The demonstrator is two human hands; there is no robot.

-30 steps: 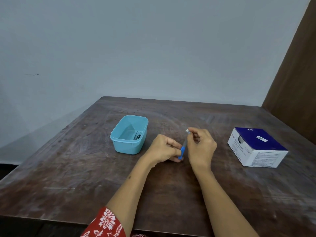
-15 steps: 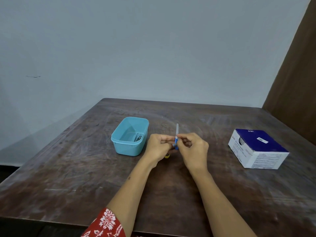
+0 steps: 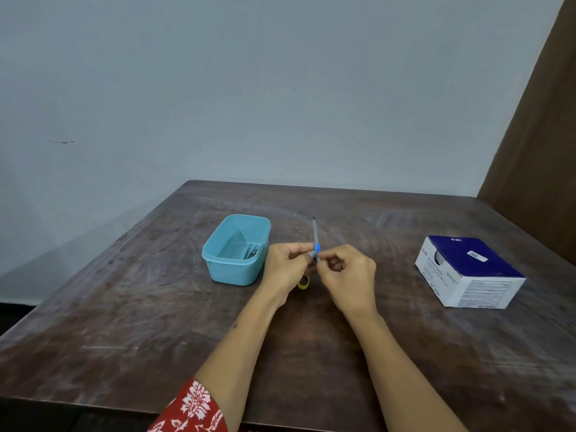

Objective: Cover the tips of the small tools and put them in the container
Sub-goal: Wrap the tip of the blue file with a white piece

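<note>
A: Entry. A second ago the right hand (image 3: pixel 347 275) held the clear cap up above the thin small tool with the blue hub (image 3: pixel 316 241). Now both hands pinch at the hub, and the slim grey cover stands upright above the fingers. Reads as cap seated, though I cannot see the joint clearly.

B: Grip state?

A: Left hand (image 3: pixel 285 266) has fingers curled, pinching the blue hub from the side nearer the light-blue rectangular plastic container (image 3: pixel 237 249). Right hand pinches the same hub from the side away from the container. Tool's covered length sticks out above both pinches, free.

B: Position against the container?

A: Just beside its right wall, apart, raised off the dark worn wooden table (image 3: pixel 124 322). Some thin items already lie inside. A small yellow piece (image 3: pixel 303 283) lies by the left hand's heel; identity unclear.

B: Implication?

A: Judged ready to go in the container.
</note>
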